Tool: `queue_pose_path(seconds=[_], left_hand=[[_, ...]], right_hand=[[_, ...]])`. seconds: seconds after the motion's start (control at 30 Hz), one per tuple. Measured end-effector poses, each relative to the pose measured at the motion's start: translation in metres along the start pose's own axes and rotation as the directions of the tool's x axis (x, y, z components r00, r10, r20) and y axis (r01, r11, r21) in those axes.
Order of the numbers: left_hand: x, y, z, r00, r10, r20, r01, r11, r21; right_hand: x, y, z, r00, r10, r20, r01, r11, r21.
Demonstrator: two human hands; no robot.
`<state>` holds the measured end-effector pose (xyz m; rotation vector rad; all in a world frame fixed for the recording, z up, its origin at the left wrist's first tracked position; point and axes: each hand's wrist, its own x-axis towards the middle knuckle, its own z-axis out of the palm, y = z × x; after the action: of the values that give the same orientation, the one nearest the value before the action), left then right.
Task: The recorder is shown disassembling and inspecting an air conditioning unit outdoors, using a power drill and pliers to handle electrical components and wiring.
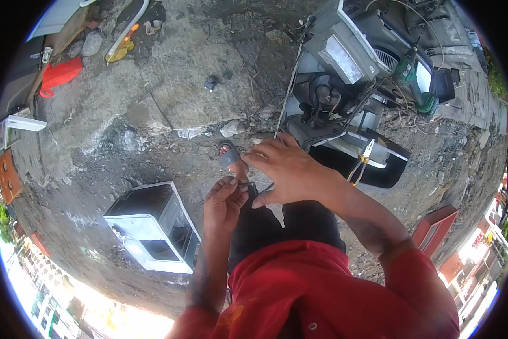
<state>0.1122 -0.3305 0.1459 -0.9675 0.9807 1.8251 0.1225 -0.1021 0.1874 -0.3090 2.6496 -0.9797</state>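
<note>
My left hand point(224, 204) is raised before my lap, thumb and fingers pinched together. A small dark piece seems to be at its fingertips, too small to name. Just to its right, my right hand point(291, 172) arches with fingers apart, thumb toward the left hand; I make out nothing in its grasp. To the right of that hand, pliers with yellow handles point(362, 163) rest on a partly dismantled appliance point(336, 121) that shows a dark motor point(326, 91) and loose panels. A green power drill point(406, 70) lies on the parts at its far right.
An opened white metal casing point(152, 248) stands on the ground to my left. A sandalled foot point(229, 157) shows beyond my hands. Farther off lie a red container point(61, 74) and a yellow object point(121, 52); a reddish frame point(435, 229) lies at right. The ground is rough and rubbly.
</note>
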Motion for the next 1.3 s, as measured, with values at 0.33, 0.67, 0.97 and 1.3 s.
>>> queue_pose_path(seconds=[0.33,0.67,0.97,1.3], left_hand=[[0.113,-0.028,0.061,0.987,0.141,-0.073,-0.156,0.95,-0.271],[0.188,-0.072,0.049,0.981,0.185,-0.056,-0.188,0.98,-0.057],[0.245,-0.098,0.048,0.988,0.147,-0.044,-0.143,0.987,0.074],[0.32,-0.073,0.025,0.958,0.254,-0.132,0.132,0.016,0.991]], right_hand=[[-0.014,0.134,-0.016,0.943,0.321,0.084,-0.319,0.947,-0.047],[-0.002,0.179,0.016,0.942,0.297,0.155,-0.236,0.917,-0.322],[0.018,0.161,0.029,0.899,0.396,0.188,-0.303,0.871,-0.387],[-0.013,0.12,0.072,0.803,0.589,-0.092,-0.593,0.774,-0.219]])
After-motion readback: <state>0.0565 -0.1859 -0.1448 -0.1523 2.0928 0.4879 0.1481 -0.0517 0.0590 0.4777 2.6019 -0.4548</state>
